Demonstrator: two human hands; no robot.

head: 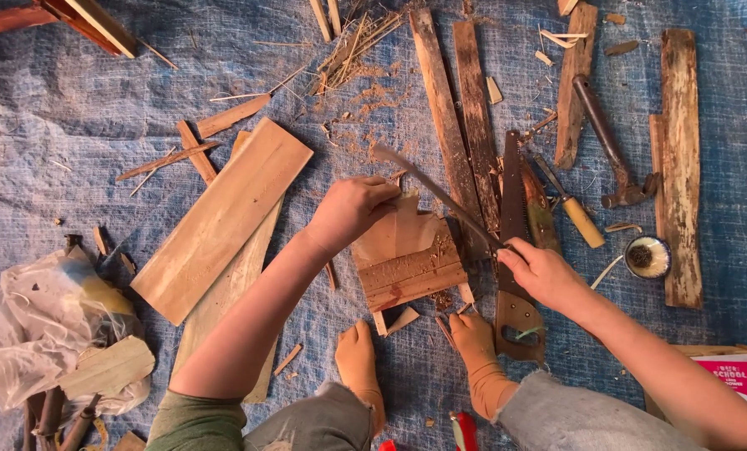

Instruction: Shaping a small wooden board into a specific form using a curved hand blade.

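The left hand (350, 209) is curled over the far edge of a short, reddish-brown wooden board piece (407, 263), pressing it down on the blue woven tarp (81, 108) just beyond two socked feet (474, 334). The right hand (541, 271) is closed round the handle end of a long curved metal blade (428, 188), whose tip reaches up past the board. The board looks stiff, light and splintery; its clean outer edges seem the safest hold. Just beside the right hand lies a dark handsaw (514, 242), then a yellow-handled chisel (574, 209) and a hammer (607, 142). Pale wide planks (223, 221) lie to the left.
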